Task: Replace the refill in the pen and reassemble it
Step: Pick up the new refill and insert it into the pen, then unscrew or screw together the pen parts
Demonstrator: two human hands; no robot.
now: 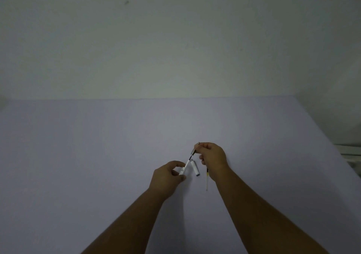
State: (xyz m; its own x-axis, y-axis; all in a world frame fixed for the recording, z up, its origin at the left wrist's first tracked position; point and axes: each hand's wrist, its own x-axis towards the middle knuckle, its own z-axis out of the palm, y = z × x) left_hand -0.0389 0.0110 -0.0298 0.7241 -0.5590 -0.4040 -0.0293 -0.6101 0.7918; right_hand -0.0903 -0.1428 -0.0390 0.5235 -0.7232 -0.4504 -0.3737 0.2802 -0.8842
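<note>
Left hand [168, 177] is gripping the light white pen barrel [184, 167], right hand [212, 156] pinching the thin, bendable refill [189, 157] near its tip section.

No text, label, brand, number or sign can be read anywhere in view. The white pen barrel [184, 167] and the cap [195, 167] lying on the tabletop [97, 146] are too small and dim to show any print, and the tabletop and the wall [175, 38] behind it carry no lettering.
</note>
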